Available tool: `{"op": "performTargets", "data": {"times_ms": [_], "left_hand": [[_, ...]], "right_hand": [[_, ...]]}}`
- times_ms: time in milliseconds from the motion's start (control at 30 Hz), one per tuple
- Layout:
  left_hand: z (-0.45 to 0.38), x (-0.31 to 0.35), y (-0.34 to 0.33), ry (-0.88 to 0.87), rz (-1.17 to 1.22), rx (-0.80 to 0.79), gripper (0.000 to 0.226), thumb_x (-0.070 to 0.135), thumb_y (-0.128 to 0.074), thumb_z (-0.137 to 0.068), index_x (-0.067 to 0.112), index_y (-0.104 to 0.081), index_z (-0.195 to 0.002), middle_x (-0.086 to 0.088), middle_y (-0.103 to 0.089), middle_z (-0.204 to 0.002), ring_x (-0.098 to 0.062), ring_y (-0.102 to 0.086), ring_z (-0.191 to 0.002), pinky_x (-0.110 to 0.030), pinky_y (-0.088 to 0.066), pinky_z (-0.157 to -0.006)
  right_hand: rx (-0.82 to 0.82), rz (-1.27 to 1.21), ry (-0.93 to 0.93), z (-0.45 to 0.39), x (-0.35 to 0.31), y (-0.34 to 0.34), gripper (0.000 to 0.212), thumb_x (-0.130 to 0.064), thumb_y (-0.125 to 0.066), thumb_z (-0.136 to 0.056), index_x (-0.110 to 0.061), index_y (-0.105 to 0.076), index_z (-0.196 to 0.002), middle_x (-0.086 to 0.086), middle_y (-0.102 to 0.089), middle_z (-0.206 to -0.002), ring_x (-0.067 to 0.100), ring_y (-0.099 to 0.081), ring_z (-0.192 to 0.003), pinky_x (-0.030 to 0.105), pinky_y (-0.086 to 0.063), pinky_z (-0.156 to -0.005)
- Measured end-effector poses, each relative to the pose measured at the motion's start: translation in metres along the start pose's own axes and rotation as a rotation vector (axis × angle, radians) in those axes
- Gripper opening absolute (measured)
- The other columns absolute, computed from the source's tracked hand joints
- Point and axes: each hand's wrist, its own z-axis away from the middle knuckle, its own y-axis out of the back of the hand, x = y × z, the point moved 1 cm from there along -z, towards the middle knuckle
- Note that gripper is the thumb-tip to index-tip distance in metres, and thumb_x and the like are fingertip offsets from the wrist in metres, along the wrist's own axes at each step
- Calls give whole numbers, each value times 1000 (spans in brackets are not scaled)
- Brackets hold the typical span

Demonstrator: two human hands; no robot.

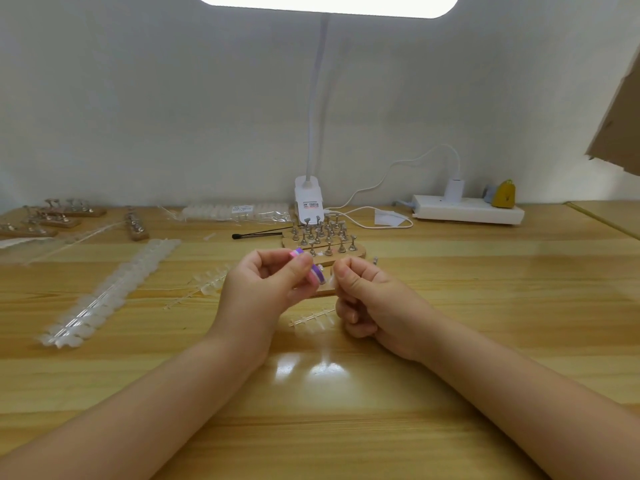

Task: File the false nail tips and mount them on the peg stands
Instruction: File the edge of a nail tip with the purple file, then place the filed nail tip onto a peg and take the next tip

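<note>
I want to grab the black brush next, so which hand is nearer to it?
Left. The left hand, holding the pink-purple nail file, is just below the black brush. The right hand, pinching a clear nail tip, sits farther right of it.

You face a plain pale wall point(138, 98) behind a light wooden tabletop point(485, 306). A white gooseneck lamp point(310, 199) stands at its back edge, its bright panel point(327, 3) glaring overhead.

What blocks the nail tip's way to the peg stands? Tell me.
Nothing visible does. The right hand pinches the nail tip beside the file in the left hand, just short of the peg stands.
</note>
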Motion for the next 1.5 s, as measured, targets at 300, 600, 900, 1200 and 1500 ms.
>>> {"op": "performTargets", "data": {"times_ms": [300,600,900,1200,1500], "left_hand": [[-5,-1,3,148,108,-129,35,11,-71,-69,-3,-63,-101,-16,-72,-85,-24,-71,-76,-26,-57,-64],[-1,-3,2,168,-135,-355,19,12,-75,-65,8,-74,-83,-12,-71,-82,-19,-69,-71,-27,-57,-62],[-12,5,19,-343,-869,41,12,17,-70,-86,26,-64,-91,10,-68,-80,-2,-64,-80,-13,-49,-66],[-2,-3,12,-647,-1091,-206,34,47,-65,-84,24,-66,-109,13,-62,-90,-7,-53,-91,-20,-38,-80],[1,-10,9,-491,-845,-231,18,27,-80,-73,35,-70,-86,17,-66,-79,-4,-61,-79,-10,-40,-67]], "right_hand": [[-80,52,-4,1,-1,3,22,-35,-58,-81,-13,-59,-77,-13,-57,-54,2,-38,-45,12,-26,-38],[130,-133,-6,-5,0,7,25,-35,-61,-78,-12,-52,-74,-6,-47,-51,3,-34,-42,13,-22,-34],[139,-150,-43,-6,2,7,36,-40,-70,-66,-9,-56,-79,-7,-39,-49,5,-34,-44,14,-24,-34],[74,-65,-15,-4,2,6,26,-35,-66,-74,-10,-58,-72,-7,-44,-47,5,-35,-42,14,-23,-33],[67,100,12,-4,6,4,44,-48,-71,-65,-7,-62,-79,-5,-45,-48,7,-36,-41,16,-26,-36]]}}
